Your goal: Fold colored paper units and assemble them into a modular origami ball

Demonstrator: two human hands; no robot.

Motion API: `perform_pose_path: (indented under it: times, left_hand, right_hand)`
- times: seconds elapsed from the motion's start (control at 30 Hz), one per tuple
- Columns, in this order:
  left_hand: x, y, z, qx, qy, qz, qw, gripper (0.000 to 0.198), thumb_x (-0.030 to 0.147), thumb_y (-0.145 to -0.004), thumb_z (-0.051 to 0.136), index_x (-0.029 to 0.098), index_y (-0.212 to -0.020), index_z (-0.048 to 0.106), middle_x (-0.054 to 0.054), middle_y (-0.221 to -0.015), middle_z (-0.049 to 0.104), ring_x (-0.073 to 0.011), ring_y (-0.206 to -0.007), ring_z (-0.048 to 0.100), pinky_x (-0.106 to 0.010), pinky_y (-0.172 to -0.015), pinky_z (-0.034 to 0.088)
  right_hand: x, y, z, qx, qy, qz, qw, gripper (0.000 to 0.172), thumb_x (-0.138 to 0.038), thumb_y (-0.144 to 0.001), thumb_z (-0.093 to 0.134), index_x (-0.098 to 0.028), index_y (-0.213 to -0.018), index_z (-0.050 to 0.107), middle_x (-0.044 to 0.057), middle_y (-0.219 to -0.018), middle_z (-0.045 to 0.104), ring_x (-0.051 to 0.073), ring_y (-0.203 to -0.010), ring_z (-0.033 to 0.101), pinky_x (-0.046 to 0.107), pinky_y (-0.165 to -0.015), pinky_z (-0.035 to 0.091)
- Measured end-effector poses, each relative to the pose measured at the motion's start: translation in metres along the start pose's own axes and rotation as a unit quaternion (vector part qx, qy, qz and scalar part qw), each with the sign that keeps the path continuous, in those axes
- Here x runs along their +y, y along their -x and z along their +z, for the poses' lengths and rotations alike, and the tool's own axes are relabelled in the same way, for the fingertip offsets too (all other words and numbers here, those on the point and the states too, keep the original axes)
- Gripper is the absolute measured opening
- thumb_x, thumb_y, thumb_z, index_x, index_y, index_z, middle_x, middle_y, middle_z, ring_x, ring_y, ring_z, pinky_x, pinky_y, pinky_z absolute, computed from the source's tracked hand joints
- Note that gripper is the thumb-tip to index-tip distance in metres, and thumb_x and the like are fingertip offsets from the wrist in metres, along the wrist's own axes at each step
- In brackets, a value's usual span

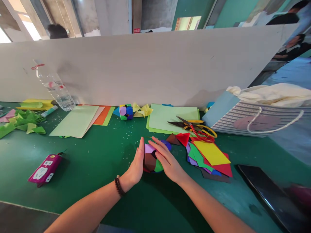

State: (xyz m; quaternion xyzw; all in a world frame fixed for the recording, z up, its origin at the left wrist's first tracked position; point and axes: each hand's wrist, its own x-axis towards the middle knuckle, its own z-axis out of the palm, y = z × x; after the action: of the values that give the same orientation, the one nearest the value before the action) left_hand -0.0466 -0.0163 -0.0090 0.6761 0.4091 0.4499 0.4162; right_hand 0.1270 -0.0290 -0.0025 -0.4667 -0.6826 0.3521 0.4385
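Observation:
A folded paper ball (150, 160) with pink, brown, green, red and blue faces sits between my two flat palms, just above or on the green table (97, 181). My left hand (136, 163) presses its left side with fingers straight and together. Across from it, my right hand (168, 161) covers the right side, fingers extended and slightly parted. Past my right fingertips lie a blue paper piece (166, 144), a brown folded piece (173, 139) and a red folded piece (183, 138). A smaller multicoloured paper ball (126, 112) stands farther back.
Right of my hands are coloured paper sheets (211, 153), scissors (194, 126) and a black phone (269, 194). A striped bag (255, 116) stands behind them. Leftward are a purple packet (46, 169), a tilted bottle (58, 89) and green scraps (24, 121). A white partition (145, 68) closes the back.

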Motion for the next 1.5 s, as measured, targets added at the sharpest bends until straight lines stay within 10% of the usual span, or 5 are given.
perform_pose_path:
  times: [0.37, 0.6, 0.9, 1.03, 1.5]
  left_hand:
    - [0.001, 0.001, 0.001, -0.048, 0.036, -0.110, 0.992, 0.058, 0.044, -0.101, 0.034, 0.034, -0.156, 0.018, 0.003, -0.165, 0.014, -0.0225, -0.153, 0.010, -0.049, -0.126, 0.017]
    - [0.012, 0.003, 0.003, -0.045, 0.098, -0.145, 0.983, 0.057, 0.039, -0.100, 0.039, 0.030, -0.155, 0.026, 0.002, -0.165, 0.020, -0.0213, -0.154, 0.013, -0.044, -0.128, 0.008]
    - [0.025, -0.019, -0.028, -0.208, 0.047, -0.070, 0.975, 0.126, 0.043, -0.059, 0.091, 0.027, -0.157, 0.013, -0.015, -0.164, 0.021, -0.0378, -0.149, 0.025, -0.052, -0.122, 0.025]
    - [0.029, -0.028, -0.037, -0.247, -0.016, -0.057, 0.967, 0.108, 0.029, -0.060, 0.090, 0.027, -0.151, 0.032, -0.015, -0.151, 0.046, -0.0353, -0.135, 0.050, -0.050, -0.112, 0.043]
    - [0.022, -0.013, -0.008, 0.028, -0.300, 0.259, 0.918, 0.078, 0.027, -0.079, 0.077, 0.021, -0.144, 0.033, -0.018, -0.143, 0.048, -0.0333, -0.142, 0.040, -0.056, -0.111, 0.043]
  right_hand:
    - [-0.003, -0.002, 0.006, 0.005, -0.003, -0.010, 1.000, 0.042, -0.043, -0.101, 0.038, -0.038, -0.141, 0.051, 0.000, -0.159, 0.036, 0.024, -0.150, 0.025, 0.049, -0.123, 0.024]
    - [-0.011, -0.007, -0.034, 0.017, -0.020, 0.051, 0.998, 0.039, -0.048, -0.098, 0.046, -0.037, -0.134, 0.057, 0.003, -0.152, 0.046, 0.026, -0.139, 0.044, 0.048, -0.114, 0.040]
    - [-0.037, -0.006, -0.063, 0.000, 0.123, 0.060, 0.991, 0.023, -0.042, -0.089, 0.059, -0.030, -0.094, 0.077, 0.005, -0.097, 0.064, 0.018, -0.078, 0.065, 0.033, -0.069, 0.056]
    - [-0.045, -0.006, -0.061, -0.025, 0.073, 0.118, 0.990, 0.023, -0.045, -0.087, 0.062, -0.029, -0.088, 0.078, 0.005, -0.090, 0.073, 0.022, -0.080, 0.068, 0.034, -0.070, 0.054]
    - [-0.053, -0.001, -0.023, -0.098, -0.052, 0.196, 0.974, 0.025, -0.042, -0.093, 0.052, -0.021, -0.092, 0.066, -0.007, -0.043, 0.054, 0.012, -0.042, 0.050, 0.024, -0.047, 0.032]
